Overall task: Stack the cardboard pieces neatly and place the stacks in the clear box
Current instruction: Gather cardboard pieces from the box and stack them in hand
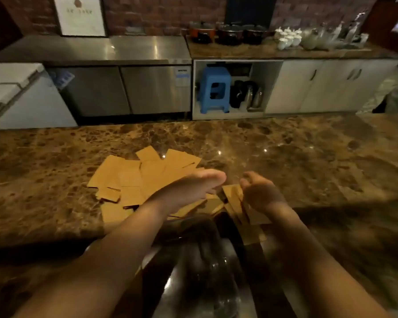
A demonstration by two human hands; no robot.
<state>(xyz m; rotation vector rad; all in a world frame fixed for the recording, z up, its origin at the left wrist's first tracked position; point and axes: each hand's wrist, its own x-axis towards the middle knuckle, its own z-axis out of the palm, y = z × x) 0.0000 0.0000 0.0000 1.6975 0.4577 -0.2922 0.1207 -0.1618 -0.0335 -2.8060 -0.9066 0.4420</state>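
The left hand (189,189) reaches forward over the brown marbled surface (308,161) with its fingers (213,176) held straight and together, released and grasping nothing. Under and just beyond those fingers lies a loose scatter of cardboard pieces (129,175), flat on the surface, overlapping one another at odd angles and spreading away to the left of the hand.

The right hand (260,191) hovers close beside the left, its fingers (251,177) loosely curled. A few more cardboard pieces (233,198) stand tilted on edge right against its palm side, between the two hands; the frame is blurred and dim, so whether those fingers are grasping them cannot be told.

Nearer than both sets of fingers, between the forearms, sits the clear box (207,271), its glossy wall catching highlights; what is inside is too dark to make out.

Well beyond the fingertips, a blue stool (214,88) stands in an open cabinet bay.
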